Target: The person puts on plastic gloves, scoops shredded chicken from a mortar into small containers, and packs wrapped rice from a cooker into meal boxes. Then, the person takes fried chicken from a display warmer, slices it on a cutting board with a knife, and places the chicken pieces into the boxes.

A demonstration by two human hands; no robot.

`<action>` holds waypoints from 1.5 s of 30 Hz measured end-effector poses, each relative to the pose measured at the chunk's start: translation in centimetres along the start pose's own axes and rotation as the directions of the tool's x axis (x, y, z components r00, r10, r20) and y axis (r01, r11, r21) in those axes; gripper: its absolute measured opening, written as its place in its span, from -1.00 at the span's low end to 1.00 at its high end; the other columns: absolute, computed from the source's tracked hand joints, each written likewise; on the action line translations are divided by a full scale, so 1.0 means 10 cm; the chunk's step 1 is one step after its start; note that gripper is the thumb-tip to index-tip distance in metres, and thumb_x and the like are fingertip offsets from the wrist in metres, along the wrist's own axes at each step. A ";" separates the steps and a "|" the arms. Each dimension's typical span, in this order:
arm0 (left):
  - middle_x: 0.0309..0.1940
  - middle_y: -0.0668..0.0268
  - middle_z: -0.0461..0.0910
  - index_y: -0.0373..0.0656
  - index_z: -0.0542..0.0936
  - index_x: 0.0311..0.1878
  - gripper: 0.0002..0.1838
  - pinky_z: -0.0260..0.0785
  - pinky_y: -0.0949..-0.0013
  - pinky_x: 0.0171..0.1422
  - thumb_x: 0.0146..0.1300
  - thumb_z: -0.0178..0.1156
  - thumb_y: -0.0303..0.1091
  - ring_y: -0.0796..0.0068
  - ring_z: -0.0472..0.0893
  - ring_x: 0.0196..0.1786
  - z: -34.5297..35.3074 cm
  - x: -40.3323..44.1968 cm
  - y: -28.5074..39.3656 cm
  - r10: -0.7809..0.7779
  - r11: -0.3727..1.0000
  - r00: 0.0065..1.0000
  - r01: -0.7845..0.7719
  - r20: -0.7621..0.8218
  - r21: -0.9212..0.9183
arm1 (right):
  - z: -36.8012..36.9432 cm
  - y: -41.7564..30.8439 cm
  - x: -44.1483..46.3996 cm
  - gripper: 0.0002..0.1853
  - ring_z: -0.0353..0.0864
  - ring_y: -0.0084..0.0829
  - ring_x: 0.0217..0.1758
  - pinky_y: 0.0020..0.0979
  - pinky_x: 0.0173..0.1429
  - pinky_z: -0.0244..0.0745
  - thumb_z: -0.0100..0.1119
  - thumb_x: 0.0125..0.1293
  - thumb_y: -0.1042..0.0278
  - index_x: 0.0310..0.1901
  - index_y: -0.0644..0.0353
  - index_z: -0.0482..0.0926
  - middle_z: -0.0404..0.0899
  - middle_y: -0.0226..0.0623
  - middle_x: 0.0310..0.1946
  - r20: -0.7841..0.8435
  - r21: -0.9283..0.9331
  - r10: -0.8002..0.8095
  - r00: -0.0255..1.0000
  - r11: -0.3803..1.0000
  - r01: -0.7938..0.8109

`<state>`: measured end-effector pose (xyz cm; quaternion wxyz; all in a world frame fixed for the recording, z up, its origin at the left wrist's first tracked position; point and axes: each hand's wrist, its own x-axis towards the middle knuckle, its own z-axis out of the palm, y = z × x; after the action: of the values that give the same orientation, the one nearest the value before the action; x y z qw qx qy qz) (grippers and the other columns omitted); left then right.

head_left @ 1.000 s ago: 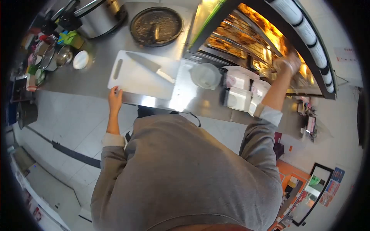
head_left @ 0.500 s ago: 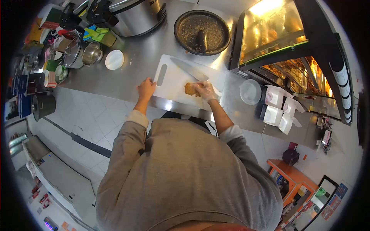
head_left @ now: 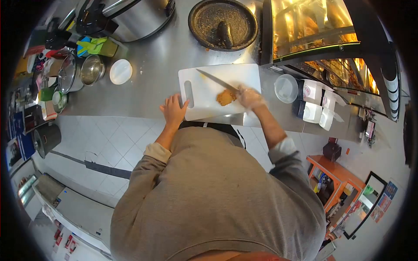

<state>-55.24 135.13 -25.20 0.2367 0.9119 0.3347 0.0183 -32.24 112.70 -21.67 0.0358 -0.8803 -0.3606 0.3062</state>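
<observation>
My right hand (head_left: 250, 97), in a clear glove and slightly blurred, is closed round the handle of a knife (head_left: 216, 79). The blade points up and left over a white cutting board (head_left: 203, 108). A browned, breaded piece of food (head_left: 226, 98) lies on the board just below the blade. At the board's lower left edge, my left hand (head_left: 174, 108) rests with its fingers apart and holds nothing. The board lies at the front edge of the steel counter (head_left: 152, 91).
A black round stone dish (head_left: 200, 26) stands behind the board, with a lit food warmer (head_left: 313, 52) behind and to the right. Right of the board are a clear tub (head_left: 286, 88) and open white boxes (head_left: 312, 112). Bowls and a large pot (head_left: 135, 19) stand left.
My right hand has left the food, which came from the warmer side, and now grips the knife. The board has turned slightly. My left hand stays at its left edge.
</observation>
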 end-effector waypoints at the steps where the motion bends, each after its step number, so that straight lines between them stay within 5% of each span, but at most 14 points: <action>1: -0.20 0.33 0.58 -0.05 0.56 -0.13 -0.66 0.16 0.01 0.10 0.19 0.27 -0.03 0.29 0.50 0.03 0.03 0.09 0.05 0.073 0.997 0.991 -0.077 -0.112 -0.030 | 0.00 -0.06 -0.11 -0.75 0.64 0.02 -0.15 -0.07 0.03 0.52 -0.05 0.30 0.33 -0.12 0.23 0.58 0.64 0.00 -0.21 0.134 -0.014 0.036 0.990 0.999 -0.035; 2: -0.20 0.34 0.57 -0.04 0.56 -0.13 -0.66 0.17 0.04 0.09 0.20 0.26 -0.01 0.30 0.49 0.03 0.06 0.19 0.10 0.142 0.986 0.964 -0.156 -0.223 -0.050 | 0.46 0.15 -0.15 -0.75 0.63 0.07 -0.19 -0.05 0.00 0.51 -0.06 0.31 0.33 -0.17 0.27 0.58 0.62 0.09 -0.27 0.149 -0.158 -0.150 0.977 0.972 0.174; 3: -0.18 0.34 0.56 -0.04 0.56 -0.12 -0.67 0.18 0.09 0.08 0.21 0.25 -0.03 0.30 0.49 0.02 0.11 0.33 0.21 0.214 0.960 0.959 -0.241 -0.186 -0.142 | 0.52 -0.14 -0.37 -0.76 0.63 0.05 -0.28 -0.03 -0.11 0.53 -0.07 0.31 0.35 -0.19 0.29 0.57 0.62 0.11 -0.35 -0.100 0.195 0.048 0.994 0.980 -0.028; 4: -0.16 0.34 0.55 -0.05 0.57 -0.10 -0.68 0.20 0.14 0.07 0.23 0.23 -0.04 0.30 0.48 0.02 0.18 0.52 0.37 0.289 0.918 0.944 -0.320 -0.158 -0.235 | 0.68 -0.23 -0.46 -0.80 0.65 0.07 -0.28 0.03 -0.17 0.52 -0.13 0.30 0.29 -0.24 0.17 0.49 0.61 0.09 -0.43 -0.175 0.108 0.007 0.984 0.994 0.012; 9: -0.19 0.29 0.54 -0.07 0.56 -0.11 -0.72 0.20 0.14 0.09 0.28 0.17 -0.09 0.26 0.45 0.00 0.58 1.19 1.14 0.618 0.757 0.786 -0.597 -0.005 -0.265 | 0.48 -0.50 -0.62 -0.83 0.64 0.06 -0.31 0.00 -0.19 0.54 -0.11 0.31 0.33 -0.24 0.19 0.47 0.60 0.04 -0.47 -0.078 0.090 0.165 0.983 0.983 -0.158; 12: -0.18 0.32 0.52 -0.06 0.56 -0.19 -0.74 0.18 0.14 0.08 0.30 0.15 -0.07 0.26 0.43 0.00 0.81 1.29 1.22 0.633 0.759 0.773 -0.609 0.044 -0.231 | 0.45 -0.45 -0.61 -0.85 0.65 0.06 -0.30 -0.02 -0.18 0.54 -0.09 0.31 0.39 -0.17 0.21 0.44 0.61 0.03 -0.44 0.068 0.022 0.214 0.974 0.976 -0.216; 15: -0.21 0.33 0.49 -0.06 0.54 -0.30 -0.76 0.17 0.15 0.06 0.30 0.14 -0.08 0.25 0.41 -0.04 0.85 1.31 1.17 0.633 0.754 0.774 -0.622 -0.020 -0.214 | 1.23 -0.08 -0.37 -0.83 0.65 0.05 -0.28 0.00 -0.18 0.55 -0.08 0.30 0.42 -0.11 0.23 0.44 0.61 0.03 -0.40 -0.184 0.156 0.038 0.982 0.988 -0.009; 21: -0.27 0.36 0.53 -0.06 0.56 -0.28 -0.79 0.17 0.19 0.02 0.33 0.12 -0.15 0.30 0.45 -0.05 0.89 1.44 1.32 0.576 0.765 0.817 -0.550 -0.025 -0.334 | 0.38 -0.28 -0.59 -0.84 0.65 0.08 -0.22 0.02 -0.18 0.54 -0.07 0.29 0.45 -0.14 0.26 0.45 0.61 0.06 -0.34 0.073 0.200 0.185 0.980 0.960 -0.196; 25: -0.27 0.38 0.54 -0.06 0.57 -0.28 -0.79 0.17 0.18 0.02 0.33 0.11 -0.14 0.30 0.45 -0.08 1.08 1.41 1.36 0.662 0.727 0.749 -0.632 0.030 -0.268 | 0.97 0.02 -0.49 -0.81 0.65 0.05 -0.17 0.00 -0.13 0.54 -0.08 0.31 0.45 -0.07 0.22 0.41 0.61 0.04 -0.30 -0.106 0.298 0.077 0.991 0.954 -0.042; 31: -0.30 0.34 0.53 -0.08 0.58 -0.26 -0.81 0.21 0.19 -0.01 0.33 0.12 -0.18 0.27 0.46 -0.10 1.00 1.61 1.47 0.615 0.738 0.789 -0.580 -0.012 -0.346 | 0.48 -0.06 -0.45 -0.72 0.64 0.05 -0.12 -0.02 -0.11 0.56 -0.09 0.33 0.42 0.07 0.19 0.35 0.62 -0.03 -0.27 0.169 0.301 0.225 0.959 0.915 -0.268; 36: -0.28 0.30 0.55 -0.11 0.57 -0.28 -0.80 0.22 0.16 0.03 0.34 0.11 -0.20 0.24 0.47 -0.09 1.07 1.57 1.55 0.707 0.691 0.696 -0.643 0.124 -0.332 | 0.59 0.00 -0.38 -0.69 0.63 0.09 -0.12 -0.01 -0.10 0.56 -0.16 0.35 0.39 0.10 0.21 0.36 0.62 0.03 -0.26 0.070 0.263 0.180 0.981 0.945 -0.192; 39: -0.32 0.29 0.55 -0.13 0.56 -0.29 -0.80 0.23 0.19 0.02 0.34 0.11 -0.21 0.23 0.47 -0.10 1.08 1.71 1.45 0.628 0.759 0.777 -0.598 0.046 -0.257 | 0.40 -0.14 -0.46 -0.71 0.63 0.11 -0.18 0.00 -0.13 0.54 -0.19 0.38 0.35 0.03 0.25 0.42 0.61 0.06 -0.33 0.102 0.365 0.227 0.969 0.897 -0.248; 42: -0.34 0.28 0.54 -0.14 0.56 -0.29 -0.80 0.23 0.18 0.00 0.34 0.11 -0.22 0.23 0.47 -0.12 1.10 1.82 1.61 0.621 0.684 0.782 -0.574 -0.054 -0.450 | -0.26 -0.18 -0.45 -0.67 0.61 0.16 -0.23 0.05 -0.16 0.49 -0.23 0.42 0.27 -0.03 0.26 0.50 0.59 0.14 -0.45 0.167 0.421 0.309 0.936 0.837 -0.351; 45: -0.37 0.26 0.54 -0.14 0.55 -0.32 -0.79 0.24 0.15 -0.04 0.35 0.10 -0.22 0.19 0.47 -0.14 1.26 1.71 1.71 0.647 0.670 0.762 -0.582 -0.023 -0.460 | 0.30 0.02 -0.43 -0.64 0.62 0.13 -0.20 0.04 -0.11 0.50 -0.25 0.45 0.26 -0.01 0.31 0.50 0.59 0.17 -0.43 0.068 0.371 0.281 0.957 0.883 -0.286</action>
<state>-29.29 129.09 -30.97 0.4397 0.8914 -0.0235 0.1072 -36.18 109.28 -21.95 0.1571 -0.8982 -0.1627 0.3769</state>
